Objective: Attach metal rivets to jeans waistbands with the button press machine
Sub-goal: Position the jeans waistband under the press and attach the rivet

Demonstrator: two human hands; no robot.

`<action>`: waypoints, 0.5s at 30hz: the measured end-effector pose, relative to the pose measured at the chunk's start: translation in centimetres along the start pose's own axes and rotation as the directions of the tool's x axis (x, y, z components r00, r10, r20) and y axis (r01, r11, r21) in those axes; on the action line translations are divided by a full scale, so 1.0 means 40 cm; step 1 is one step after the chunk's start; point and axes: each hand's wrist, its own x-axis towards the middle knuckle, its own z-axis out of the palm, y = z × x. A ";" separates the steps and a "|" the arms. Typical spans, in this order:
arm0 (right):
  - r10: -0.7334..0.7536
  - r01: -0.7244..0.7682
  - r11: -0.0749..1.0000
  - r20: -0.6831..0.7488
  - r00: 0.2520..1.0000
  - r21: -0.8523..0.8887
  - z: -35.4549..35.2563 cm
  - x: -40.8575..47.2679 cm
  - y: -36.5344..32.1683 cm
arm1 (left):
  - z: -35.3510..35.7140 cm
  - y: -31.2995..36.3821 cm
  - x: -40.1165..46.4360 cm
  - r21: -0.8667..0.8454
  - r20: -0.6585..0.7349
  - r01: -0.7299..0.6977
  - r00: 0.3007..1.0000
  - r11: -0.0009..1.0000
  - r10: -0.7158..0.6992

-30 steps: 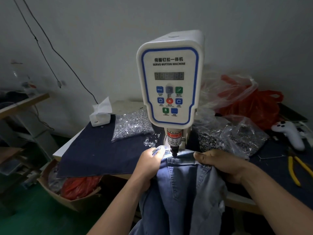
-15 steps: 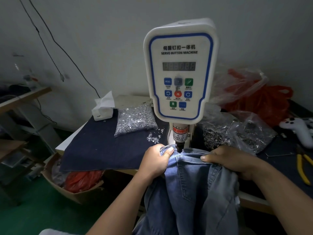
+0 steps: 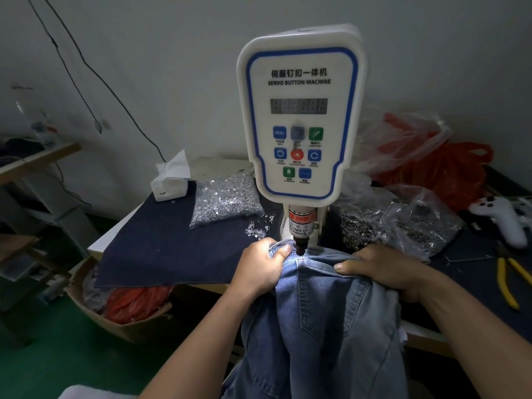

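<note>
Under the punch of the button press machine [image 3: 299, 116] I'm holding the jeans [image 3: 325, 312] with the waistband [image 3: 319, 256] stretched flat, so the spot next to the pocket corner is sitting right below the tip. My left hand [image 3: 263, 267] is curling round the bunched end of the band at about 9 o'clock from the punch, thumb pressing on top and really close to the tip, which is kinda why that finger warning label is there. My right hand [image 3: 385, 270] is gripping the band at 3 o'clock, fingers folded over the edge, pulling it taut so the denim isn't wrinkling under the die. Can't tell if a rivet is already loaded, too small to see.

The bench [image 3: 115, 234] is wearing a dark navy cloth [image 3: 161, 243]. At 11 o'clock from the hands a clear bag of silver rivets [image 3: 224, 201] is lying open with a few loose ones spilled beside it, easy reach for the left hand I guess. A tissue box [image 3: 169, 181] is sitting behind that. At 2 o'clock more bags of dark metal parts [image 3: 403, 223], a red plastic bag [image 3: 449, 165], a white game controller [image 3: 501, 214] and yellow pliers [image 3: 509, 280]. Green floor [image 3: 43, 341], cardboard box [image 3: 115, 321] below the bench, plain grey wall [image 3: 172, 67].
</note>
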 end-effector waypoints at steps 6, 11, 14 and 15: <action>-0.006 0.007 1.000 -0.049 0.999 0.017 0.011 -0.007 -0.007 | -0.001 -0.001 0.004 -0.010 0.017 0.005 1.000 1.000 -0.005; 0.013 -0.009 0.998 -0.055 0.998 0.059 0.019 -0.012 -0.009 | 0.000 -0.004 0.007 -0.027 0.034 0.026 0.999 0.999 -0.025; 0.016 -0.013 0.998 -0.061 0.998 0.057 0.021 -0.015 -0.007 | 0.001 -0.009 0.009 -0.029 0.039 0.026 0.999 0.999 -0.025; 0.018 -0.014 0.999 -0.067 0.998 0.053 0.021 -0.015 -0.006 | 0.000 -0.011 0.009 -0.028 0.042 0.024 0.999 0.999 -0.023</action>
